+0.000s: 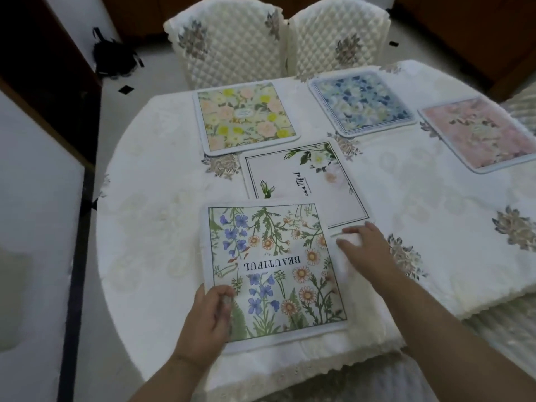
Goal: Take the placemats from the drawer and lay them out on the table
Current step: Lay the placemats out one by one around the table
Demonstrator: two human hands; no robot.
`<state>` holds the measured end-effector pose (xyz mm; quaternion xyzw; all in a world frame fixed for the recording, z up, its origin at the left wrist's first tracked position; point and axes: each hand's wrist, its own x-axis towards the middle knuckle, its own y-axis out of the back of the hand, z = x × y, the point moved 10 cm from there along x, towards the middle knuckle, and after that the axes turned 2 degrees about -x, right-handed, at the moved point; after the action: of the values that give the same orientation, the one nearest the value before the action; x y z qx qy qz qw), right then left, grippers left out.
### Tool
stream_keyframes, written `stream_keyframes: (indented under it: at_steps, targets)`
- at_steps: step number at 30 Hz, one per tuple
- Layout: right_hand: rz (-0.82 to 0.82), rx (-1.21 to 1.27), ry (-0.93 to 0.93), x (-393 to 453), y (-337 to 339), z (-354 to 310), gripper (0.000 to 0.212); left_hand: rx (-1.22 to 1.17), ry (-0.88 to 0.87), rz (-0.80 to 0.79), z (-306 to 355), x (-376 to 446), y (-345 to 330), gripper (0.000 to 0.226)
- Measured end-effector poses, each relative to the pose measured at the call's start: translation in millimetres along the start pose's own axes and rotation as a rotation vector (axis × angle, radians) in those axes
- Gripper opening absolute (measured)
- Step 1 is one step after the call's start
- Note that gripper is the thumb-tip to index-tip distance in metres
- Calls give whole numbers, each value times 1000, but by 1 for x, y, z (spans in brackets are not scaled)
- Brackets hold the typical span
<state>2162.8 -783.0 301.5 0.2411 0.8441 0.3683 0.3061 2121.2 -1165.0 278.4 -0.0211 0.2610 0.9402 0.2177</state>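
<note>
Several floral placemats lie on a table covered in white cloth. Nearest me is a mat with blue and orange flowers and the word BEAUTIFUL; its far edge overlaps a white mat with a rose corner. My left hand pinches the near left edge of the BEAUTIFUL mat. My right hand rests on its right edge, fingers loosely bent and blurred. Farther off lie a yellow-flower mat, a blue-flower mat and a pink mat.
Two chairs with quilted white covers stand at the table's far side. A black bag lies on the floor at the back left. A dark wooden frame runs along the left.
</note>
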Motion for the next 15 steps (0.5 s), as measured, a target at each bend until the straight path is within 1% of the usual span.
stream_keyframes:
  at_steps: [2,4,6,7,8,10,13,15]
  targets:
    - [70,45,-16,33,14,1,34,87,-21,35,-2,-3,-4,21]
    - [105,85,-64,59,23,3,41,148,-39,48,-2,-3,-5,18]
    - [95,-1,-97,76,25,3,43,207,-59,72,-1,-3,-5,21]
    - [102,-43,-107,80,27,3,39,222,-60,77,-1,-4,-6,21]
    - [121,-27,-121,84,30,5,34,232,-66,83,3,-5,-6,20]
    - [119,88,-149,91,30,14,23,263,-85,108,8,-5,-6,21]
    - [62,167,-103,103,30,28,11,278,-49,117,5,-4,-5,21]
    - [120,198,-93,108,44,40,7,287,-47,116,4,-5,-5,21]
